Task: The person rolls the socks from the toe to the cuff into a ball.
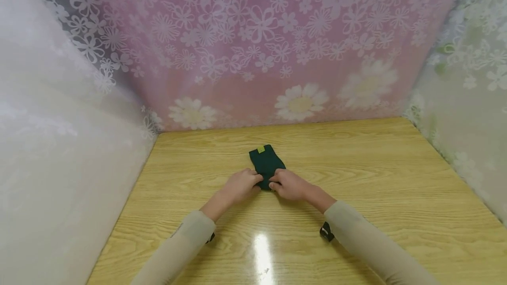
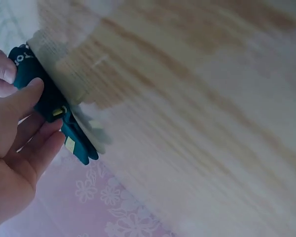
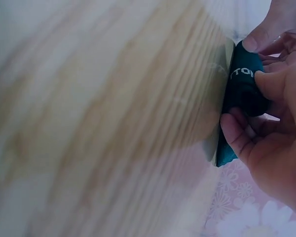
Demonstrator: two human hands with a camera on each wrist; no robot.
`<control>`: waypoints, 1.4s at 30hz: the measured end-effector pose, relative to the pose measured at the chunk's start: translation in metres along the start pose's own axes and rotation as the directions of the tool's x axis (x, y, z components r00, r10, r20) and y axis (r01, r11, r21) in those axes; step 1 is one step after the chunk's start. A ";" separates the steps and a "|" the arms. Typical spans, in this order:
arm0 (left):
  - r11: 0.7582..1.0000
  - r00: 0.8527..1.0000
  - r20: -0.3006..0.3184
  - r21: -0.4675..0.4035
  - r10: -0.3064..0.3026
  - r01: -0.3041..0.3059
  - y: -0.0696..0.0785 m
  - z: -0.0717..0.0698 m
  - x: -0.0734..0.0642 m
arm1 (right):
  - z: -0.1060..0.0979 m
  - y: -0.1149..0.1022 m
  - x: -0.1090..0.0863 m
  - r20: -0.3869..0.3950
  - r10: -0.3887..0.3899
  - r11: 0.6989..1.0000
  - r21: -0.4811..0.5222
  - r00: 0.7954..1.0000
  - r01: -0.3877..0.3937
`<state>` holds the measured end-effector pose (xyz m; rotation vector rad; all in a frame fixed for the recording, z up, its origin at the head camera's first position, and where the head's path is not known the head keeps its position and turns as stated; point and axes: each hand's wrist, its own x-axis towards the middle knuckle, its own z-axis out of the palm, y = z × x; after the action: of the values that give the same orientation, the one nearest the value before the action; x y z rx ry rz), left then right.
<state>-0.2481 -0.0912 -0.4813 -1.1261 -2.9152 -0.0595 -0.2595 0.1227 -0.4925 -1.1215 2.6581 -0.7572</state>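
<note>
A dark green sock [image 1: 266, 162] lies on the wooden table, its far end flat and bearing a small yellow patch. White lettering shows on the near part, which is rolled or folded over, in both wrist views. My left hand [image 1: 244, 184] pinches the left side of this near end, thumb on top of the sock [image 2: 47, 94] in the left wrist view. From the right, my right hand [image 1: 290, 184] grips the same end, with its thumb and fingers around the rolled fabric [image 3: 249, 81]. The fingertips of both hands are close together.
The wood-grain table [image 1: 356, 157] reaches back to a pink flowered curtain [image 1: 253, 56]. Pale sheets hang at the left [image 1: 71, 122] and right [image 1: 467, 100] edges. A black strap [image 1: 326, 232] hangs below the right sleeve.
</note>
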 end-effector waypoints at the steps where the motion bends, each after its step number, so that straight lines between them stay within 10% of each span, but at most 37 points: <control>1: 1.000 1.000 -0.003 0.013 0.007 -0.007 0.000 0.001 0.001 | 0.000 0.000 0.000 -0.003 0.010 1.000 0.005 1.000 -0.010; 8: 0.998 0.999 -0.002 0.019 0.054 -0.054 -0.005 0.004 0.008 | 0.001 -0.013 -0.005 -0.058 0.005 0.962 -0.272 0.998 -0.020; 15: 0.997 1.000 0.021 -0.080 0.012 -0.011 -0.010 0.005 0.007 | 0.007 -0.023 -0.007 -0.041 -0.172 0.771 -0.627 0.984 0.109; 23: 0.994 1.000 0.009 -0.109 -0.027 0.028 -0.008 0.004 0.005 | 0.003 -0.005 -0.005 -0.011 -0.011 0.987 -0.158 1.000 0.009; 35: 0.997 0.998 -0.052 0.070 0.045 -0.041 -0.002 0.005 0.007 | -0.007 0.015 0.004 -0.020 0.048 0.976 0.214 0.999 -0.043; 42: 0.995 0.999 0.007 0.090 0.043 -0.043 -0.004 0.005 0.010 | -0.003 -0.001 0.002 -0.054 0.076 0.995 -0.058 0.996 -0.079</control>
<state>-0.2584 -0.0869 -0.4857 -1.1755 -2.8640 0.0750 -0.2618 0.1219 -0.4896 -1.0189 2.7672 -0.7066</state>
